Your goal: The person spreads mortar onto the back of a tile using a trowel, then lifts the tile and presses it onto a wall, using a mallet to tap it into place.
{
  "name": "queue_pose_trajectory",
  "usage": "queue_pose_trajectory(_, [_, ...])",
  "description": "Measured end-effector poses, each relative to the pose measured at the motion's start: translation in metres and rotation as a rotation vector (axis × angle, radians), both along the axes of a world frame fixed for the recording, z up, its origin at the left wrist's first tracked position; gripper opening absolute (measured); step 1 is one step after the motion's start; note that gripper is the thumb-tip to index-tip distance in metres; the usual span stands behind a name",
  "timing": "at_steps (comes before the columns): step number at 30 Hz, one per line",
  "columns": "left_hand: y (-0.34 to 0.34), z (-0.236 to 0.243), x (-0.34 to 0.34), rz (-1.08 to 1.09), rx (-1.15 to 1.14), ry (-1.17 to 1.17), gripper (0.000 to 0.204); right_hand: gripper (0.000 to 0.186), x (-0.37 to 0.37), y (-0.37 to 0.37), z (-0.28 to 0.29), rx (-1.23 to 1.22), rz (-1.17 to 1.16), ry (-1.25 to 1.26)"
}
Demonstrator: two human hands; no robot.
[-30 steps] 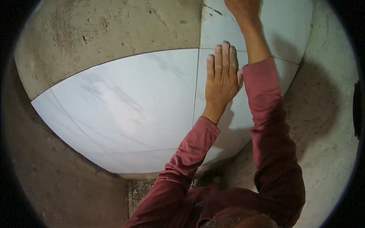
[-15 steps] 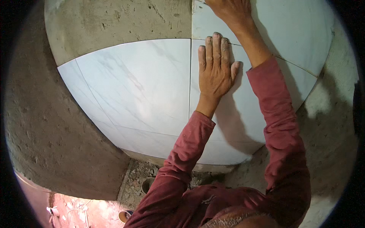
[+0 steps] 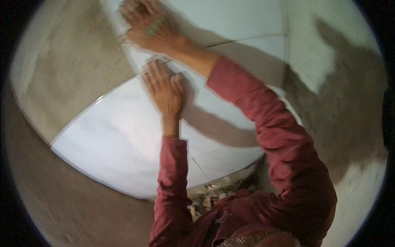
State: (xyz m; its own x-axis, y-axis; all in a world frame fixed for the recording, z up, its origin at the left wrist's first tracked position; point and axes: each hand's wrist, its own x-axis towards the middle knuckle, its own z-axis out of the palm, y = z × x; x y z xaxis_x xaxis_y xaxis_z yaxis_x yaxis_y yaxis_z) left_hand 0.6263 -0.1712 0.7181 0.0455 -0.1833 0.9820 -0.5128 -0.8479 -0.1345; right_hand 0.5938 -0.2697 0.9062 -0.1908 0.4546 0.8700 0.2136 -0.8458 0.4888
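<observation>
White tiles with faint grey veining cover part of the wall in front of me. My left hand lies against a tile close to a seam, palm down and fingers stretched out, holding nothing. Above it, my right hand is at the edge where the upper tile meets bare mortar. Motion smears its fingers, so their grip is unclear. A greenish patch shows at the back of this hand; I cannot make out what it is.
Bare grey mortar borders the tiles at the upper left. A rough brown surface runs along the lower left. Rubble lies below the tiles near my body. A rough wall stands on the right, with arm shadows across it.
The view has swung, so the tiles look rotated and shifted left. My right hand has come further into sight at the bare mortar's edge. My left hand still lies flat on the tile.
</observation>
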Motion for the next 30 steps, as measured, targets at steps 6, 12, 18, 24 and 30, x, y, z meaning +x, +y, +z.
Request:
queue_pose_trajectory(6, [0.009,0.003,-0.003,0.093,-0.136,-0.065,0.071,0.066,-0.052,-0.096,-0.031,0.288,-0.040,-0.217])
queue_pose_trajectory(12, [-0.001,0.009,-0.010,0.143,-0.175,-0.066,0.077,0.072,-0.033,-0.276,-0.193,0.505,-0.313,0.044])
queue_pose_trajectory(18, [-0.052,0.009,-0.006,0.155,-0.021,-0.032,0.075,0.073,-0.048,-0.279,-0.216,0.473,-0.318,0.145])
queue_pose_trajectory(24, [-0.155,0.029,-0.030,0.079,0.199,-0.102,0.066,0.073,-0.052,-0.305,-0.164,0.475,-0.271,-0.024])
queue_pose_trajectory(30, [-0.158,0.021,-0.028,0.168,0.258,-0.066,0.070,0.076,-0.072,-0.272,-0.099,0.415,-0.042,-0.166])
